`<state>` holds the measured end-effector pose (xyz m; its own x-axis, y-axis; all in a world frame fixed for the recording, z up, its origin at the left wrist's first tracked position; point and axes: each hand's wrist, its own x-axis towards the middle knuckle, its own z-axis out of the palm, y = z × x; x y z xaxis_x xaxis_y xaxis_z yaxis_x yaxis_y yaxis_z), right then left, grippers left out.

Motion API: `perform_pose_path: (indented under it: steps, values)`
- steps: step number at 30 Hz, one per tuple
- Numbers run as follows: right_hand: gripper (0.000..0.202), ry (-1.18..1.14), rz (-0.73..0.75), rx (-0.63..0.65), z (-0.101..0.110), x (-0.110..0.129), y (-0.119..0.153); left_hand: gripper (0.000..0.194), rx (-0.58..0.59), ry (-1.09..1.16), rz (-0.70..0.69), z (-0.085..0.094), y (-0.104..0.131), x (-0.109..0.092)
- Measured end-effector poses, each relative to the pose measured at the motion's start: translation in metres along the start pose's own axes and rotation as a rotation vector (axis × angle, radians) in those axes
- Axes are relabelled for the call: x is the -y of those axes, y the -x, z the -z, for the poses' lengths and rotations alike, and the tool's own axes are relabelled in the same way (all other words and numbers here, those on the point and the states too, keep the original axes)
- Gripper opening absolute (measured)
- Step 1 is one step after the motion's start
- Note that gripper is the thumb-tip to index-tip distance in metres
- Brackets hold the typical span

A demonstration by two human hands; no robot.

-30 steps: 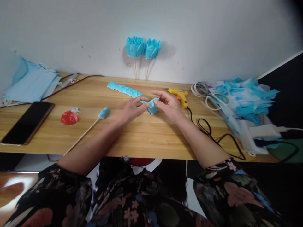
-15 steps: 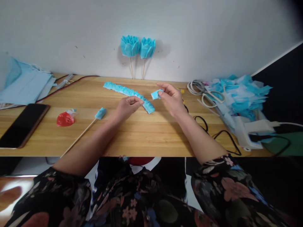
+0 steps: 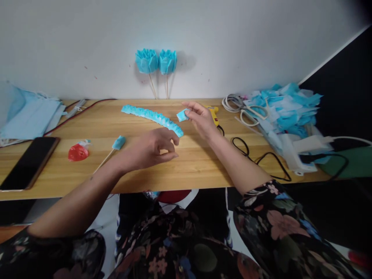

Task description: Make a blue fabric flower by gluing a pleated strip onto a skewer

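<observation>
Between thumb and fingers, my right hand [image 3: 200, 118] pinches a small folded piece of blue fabric [image 3: 182, 115]. My left hand [image 3: 157, 146] is empty, its thumb and fingers apart, just in front of a long gathered strip of blue fabric [image 3: 151, 115] lying on the table. Left of that hand lies a thin wooden stick [image 3: 104, 161] with a blue fabric wrap [image 3: 119, 142] on its tip; my left forearm covers its lower end. Two blue fabric flowers [image 3: 147, 61] on sticks lean against the wall behind.
A yellow glue gun [image 3: 213, 113] lies behind my right hand, partly hidden. Scissors [image 3: 255, 114], a pile of blue scraps [image 3: 290, 106] and a power strip [image 3: 299, 161] are at right. At left are a phone [image 3: 29, 162], a red packet [image 3: 78, 152] and face masks [image 3: 31, 112].
My left hand has let go of the strip's end and drawn back towards me, fingers opening. My right hand still holds the folded piece. The view has shifted slightly, showing more of the glue gun.
</observation>
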<state>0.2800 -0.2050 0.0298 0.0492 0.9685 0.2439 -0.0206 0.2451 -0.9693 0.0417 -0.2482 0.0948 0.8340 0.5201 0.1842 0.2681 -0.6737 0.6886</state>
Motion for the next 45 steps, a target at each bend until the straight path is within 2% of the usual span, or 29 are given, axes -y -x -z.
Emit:
perform_pose_path:
  steps: [1, 3, 5, 7, 10, 15, 21, 27, 34, 39, 45]
  values:
    - [0.034, -0.006, 0.008, 0.011, -0.001, 0.001, 0.001, 0.010, -0.063, -0.008, 0.011, 0.000, 0.001, 0.005]
    - [0.034, 0.007, 0.018, 0.024, -0.004, 0.005, 0.003, 0.020, -0.211, 0.018, 0.118, -0.002, -0.001, 0.022]
    - [0.036, 0.028, 0.012, 0.025, -0.007, 0.007, 0.005, 0.022, -0.400, 0.108, 0.299, -0.006, -0.007, 0.041]
    - [0.039, 0.035, 0.006, 0.023, -0.009, 0.008, 0.006, 0.021, -0.499, 0.277, 0.421, -0.010, -0.017, 0.055]
    - [0.040, 0.052, 0.016, 0.041, -0.011, 0.006, 0.008, 0.019, -0.487, 0.468, 0.495, -0.018, -0.033, 0.059]
    - [0.038, 0.109, -0.002, 0.087, -0.013, 0.000, 0.011, 0.020, -0.434, 0.535, 0.476, -0.028, -0.045, 0.053]
    - [0.029, 0.107, -0.012, 0.077, -0.012, 0.005, 0.014, 0.021, -0.463, 0.580, 0.438, -0.035, -0.041, 0.063]
    - [0.041, 0.148, -0.024, 0.139, -0.013, 0.005, 0.018, 0.019, -0.492, 0.592, 0.419, -0.035, -0.036, 0.059]
    - [0.051, 0.150, -0.045, 0.061, -0.012, 0.000, 0.016, 0.021, -0.526, 0.589, 0.350, -0.036, -0.034, 0.061]
    - [0.051, 0.119, -0.043, 0.138, -0.011, 0.005, 0.016, 0.029, -0.551, 0.575, 0.306, -0.037, -0.033, 0.063]
    - [0.050, 0.128, -0.050, 0.219, -0.013, 0.003, 0.016, 0.027, -0.561, 0.578, 0.282, -0.039, -0.034, 0.065]
